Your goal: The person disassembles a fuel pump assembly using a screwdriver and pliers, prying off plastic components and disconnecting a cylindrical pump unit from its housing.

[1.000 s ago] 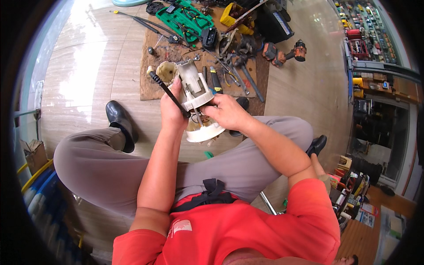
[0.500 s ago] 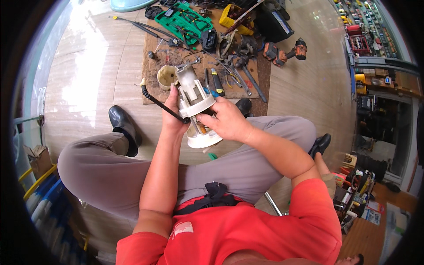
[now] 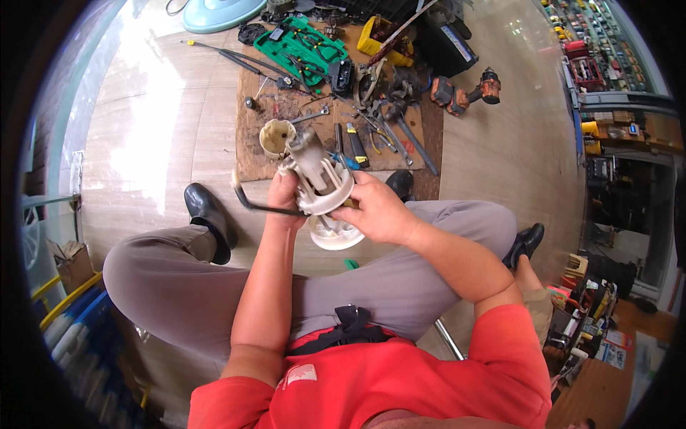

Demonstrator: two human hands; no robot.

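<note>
Both hands hold a white plastic fuel pump module above my lap, its narrower top pointing away from me. My left hand is closed round its left side, with the thumb up along the body. My right hand grips the right side near the wide ring, thumb and fingers pressed on it. From the lower left of the module a black hose sticks out, bent up to a pale tip. The round white base shows below the hands. Just beyond stands a cream plastic cup on the cardboard.
Cardboard on the tiled floor bears a wrench, a utility knife, pliers and a green tool case. Behind are a yellow container and black battery. A cordless drill lies at right.
The module has come slightly nearer my body and turned in my hands. Its hose now lies lower and flatter. Both hands keep their grip, and the whole view has shifted a little.
</note>
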